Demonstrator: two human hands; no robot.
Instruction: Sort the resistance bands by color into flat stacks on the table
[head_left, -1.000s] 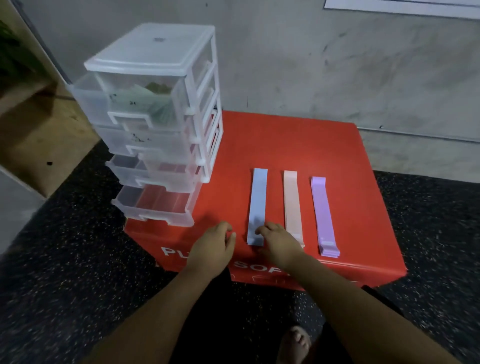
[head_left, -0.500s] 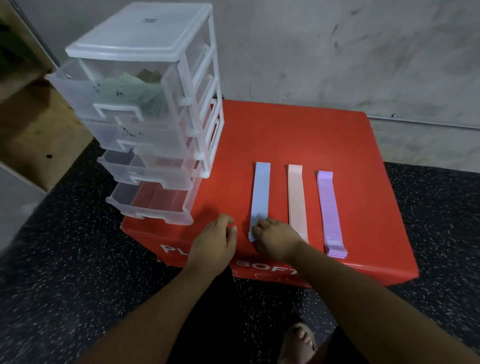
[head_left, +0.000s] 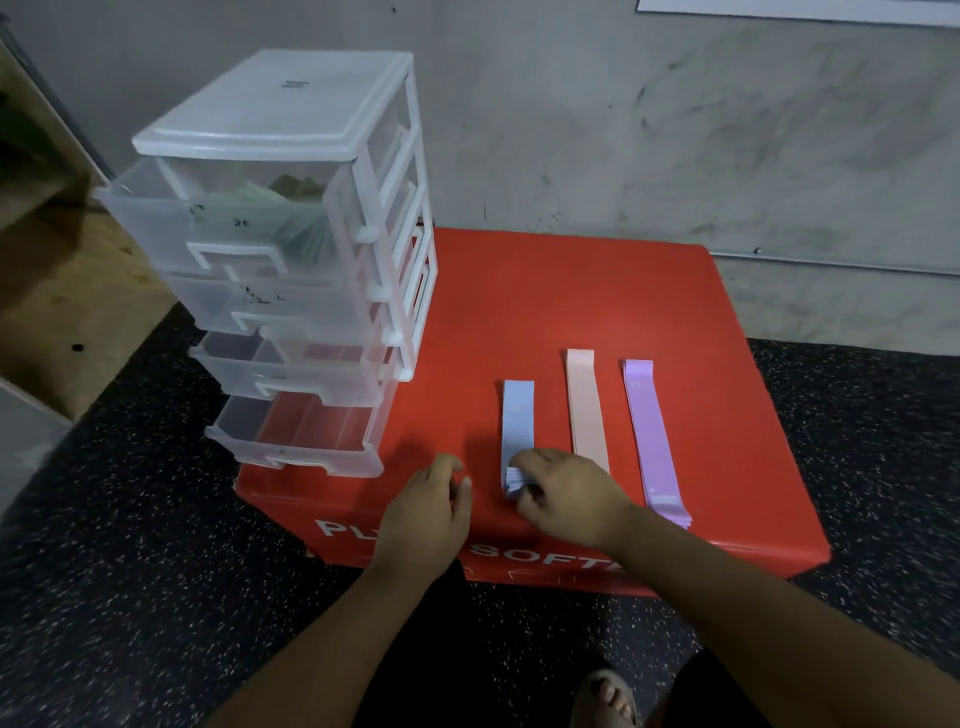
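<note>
Three flat stacks of resistance bands lie side by side on the red box top (head_left: 561, 291): light blue (head_left: 518, 415), peach (head_left: 586, 400) and lilac (head_left: 649, 426). My right hand (head_left: 566, 493) grips the near end of the blue stack, its fingers curled round the layered edges, which are lifted a little. My left hand (head_left: 426, 512) rests on the red surface just left of the blue stack, fingers loosely curled, holding nothing. In the clear drawer tower, the top drawer (head_left: 218, 223) holds pale green bands.
A clear plastic drawer tower (head_left: 291, 260) stands on the box's left corner with its drawers pulled out toward me. A grey wall rises behind. Dark speckled floor surrounds the box, and my bare foot (head_left: 605, 696) shows below.
My right hand has curled round the near end of the blue stack and lifted its edges. The blue stack now sits nearer me than the other two. My left hand has barely moved.
</note>
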